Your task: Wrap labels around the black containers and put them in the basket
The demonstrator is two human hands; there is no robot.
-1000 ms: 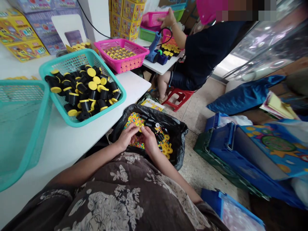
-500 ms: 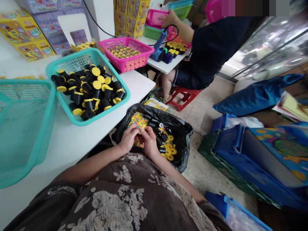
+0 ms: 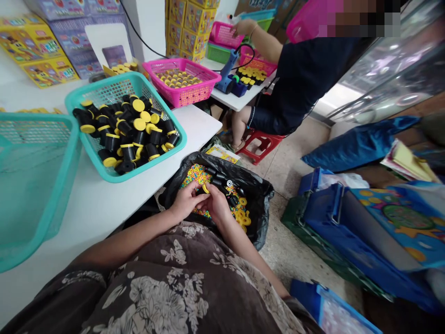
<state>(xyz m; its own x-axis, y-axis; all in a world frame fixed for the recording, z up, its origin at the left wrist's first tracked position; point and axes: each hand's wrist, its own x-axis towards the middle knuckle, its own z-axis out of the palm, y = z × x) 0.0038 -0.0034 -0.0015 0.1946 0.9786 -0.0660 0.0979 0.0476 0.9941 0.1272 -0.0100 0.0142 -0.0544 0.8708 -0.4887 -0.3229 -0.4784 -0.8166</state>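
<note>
Both hands meet over a bin lined with a black bag point(image 3: 259, 195). A small yellow piece point(image 3: 206, 188) with something dark beside it shows between the fingers. My left hand point(image 3: 187, 202) has its fingers closed around the dark part, mostly hidden. My right hand point(image 3: 217, 204) pinches the yellow piece. In the bin lie small multicoloured beads point(image 3: 196, 175), black cylinders point(image 3: 218, 178) and yellow rings point(image 3: 242, 216). On the table to the left, a teal basket point(image 3: 179, 141) holds many black cylinders with yellow caps point(image 3: 127, 144).
Another teal basket point(image 3: 66, 157) stands at the far left of the white table point(image 3: 93, 204). A pink basket point(image 3: 189, 98) holds capped pieces. A person in dark clothes point(image 3: 302, 79) sits beyond on a red stool point(image 3: 262, 144). Blue crates point(image 3: 351, 227) stand at right.
The yellow piece now shows more clearly between my fingers, and my hands have turned slightly. The view has shifted a little. The other person's arm has moved slightly.
</note>
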